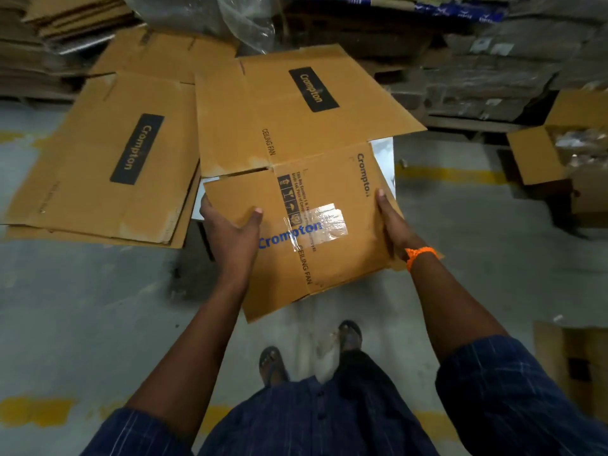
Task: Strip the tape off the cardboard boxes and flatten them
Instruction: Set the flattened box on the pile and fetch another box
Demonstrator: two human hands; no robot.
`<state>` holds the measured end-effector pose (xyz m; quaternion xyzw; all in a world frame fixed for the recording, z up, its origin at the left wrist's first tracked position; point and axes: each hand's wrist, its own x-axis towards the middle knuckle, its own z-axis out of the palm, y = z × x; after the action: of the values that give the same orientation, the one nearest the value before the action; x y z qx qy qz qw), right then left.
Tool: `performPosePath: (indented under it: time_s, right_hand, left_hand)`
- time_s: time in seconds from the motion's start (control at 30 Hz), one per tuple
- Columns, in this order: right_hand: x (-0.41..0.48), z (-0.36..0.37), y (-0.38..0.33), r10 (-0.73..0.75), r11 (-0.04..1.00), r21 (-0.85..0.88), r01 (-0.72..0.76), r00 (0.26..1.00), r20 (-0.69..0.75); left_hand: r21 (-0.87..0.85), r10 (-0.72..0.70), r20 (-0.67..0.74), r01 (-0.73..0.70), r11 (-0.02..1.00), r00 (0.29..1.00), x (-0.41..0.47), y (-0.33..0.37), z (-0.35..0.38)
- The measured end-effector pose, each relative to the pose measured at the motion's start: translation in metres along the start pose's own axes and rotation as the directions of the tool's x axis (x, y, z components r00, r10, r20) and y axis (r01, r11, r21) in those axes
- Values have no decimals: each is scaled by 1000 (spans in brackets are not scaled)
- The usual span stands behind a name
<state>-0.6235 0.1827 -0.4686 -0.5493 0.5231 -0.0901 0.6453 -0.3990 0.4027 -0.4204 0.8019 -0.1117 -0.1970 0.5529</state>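
Observation:
I hold a brown Crompton ceiling-fan cardboard box (296,133) out in front of me, above the floor. It looks folded nearly flat, with its large panel stretching away from me. My left hand (230,230) grips the left edge of the near panel, thumb on top. On the right edge sits my right hand (391,225), with an orange band at its wrist. A patch of clear tape (317,225) is stuck on the near panel between my hands, over the blue Crompton print.
A pile of flattened boxes (108,166) lies on the floor to the left, with more stacked cardboard (65,18) behind. An open box (543,153) stands at the right; another carton (572,357) is near right. Wrapped pallets (493,60) line the back. My feet (273,363) stand on grey concrete.

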Motion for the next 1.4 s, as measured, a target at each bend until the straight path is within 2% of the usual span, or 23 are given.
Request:
performPosePath:
  time_s: [0.07,0.13,0.2,0.27,0.33,0.37,0.4,0.43,0.5,0.53,0.6,0.67,0.73,0.83,0.93,1.0,1.07,1.13,1.2,1.27,1.33,1.37,1.4]
  right_hand:
    - [19,-15,5,3,980,197,-25,994,109]
    - [48,-31,4,47,954,281,-108,976,212]
    - [78,-38,-9,77,960,242,-141,963,257]
    - [102,-36,-27,69,985,133,-108,961,269]
    - [120,-25,-43,25,994,92,-61,936,351]
    - [127,-21,-48,-1,996,78,-32,919,394]
    - [132,-16,-52,-20,998,69,-11,904,426]
    - [132,-14,-55,-20,999,43,2,900,435]
    - [131,-15,-59,-16,1000,16,10,908,419]
    - [131,-19,-60,-16,1000,26,6,918,396]
    - [132,-32,-61,-27,998,58,6,935,353]
    - [134,-51,-63,-64,996,77,44,959,275]
    - [134,-74,-65,-134,990,69,126,984,119]
    - [137,-119,-62,-280,960,-36,278,957,-77]
    - [142,-147,-50,-345,924,-196,329,937,-51]
    - [144,-153,-34,-326,893,-348,286,944,-59]
    - [140,-155,-11,-308,778,-600,184,945,-110]
    - [126,-149,11,-291,566,-814,132,956,-47]
    - [111,-130,30,-292,472,-842,259,948,128]
    - [96,-102,45,-276,376,-813,444,892,359]
    - [86,-78,57,-185,242,-800,549,836,517]
    - [85,-70,63,-165,218,-798,562,827,537]
    - [84,-65,67,-179,233,-803,548,836,519]
  left_hand:
    - [14,-24,-57,25,1000,998,16,6,4]
    - [68,-28,-108,35,997,994,33,2,2]
    - [171,-38,-161,66,983,986,42,-3,3]
    - [294,-27,-177,79,953,984,43,-1,15]
    - [513,54,-176,45,857,983,37,10,35]
    - [652,144,-140,-18,758,980,32,16,48]
    - [765,246,-27,-138,630,969,27,19,64]
    - [809,304,156,-299,506,940,21,22,84]
    - [746,261,504,-567,348,823,6,27,132]
    - [724,226,577,-619,304,785,-1,30,154]
    - [742,230,572,-616,263,787,-10,34,186]
    - [762,250,538,-591,265,805,-13,30,201]
    - [779,211,523,-564,275,826,-13,24,203]
    - [824,13,530,-518,230,848,-9,5,205]
    - [815,-239,562,-480,323,792,-13,-17,218]
    - [797,-342,595,-479,369,727,-21,-29,231]
    - [785,-410,617,-487,383,672,-25,-41,242]
    - [777,-419,627,-491,394,657,-23,-49,244]
    - [753,-361,646,-484,445,673,-19,-51,234]
    - [744,-235,614,-453,491,754,-18,-53,214]
    - [812,-120,432,-328,482,894,-21,-63,185]
    - [853,-117,276,-187,487,954,-22,-73,169]
    - [858,-162,104,-6,514,981,-22,-88,153]
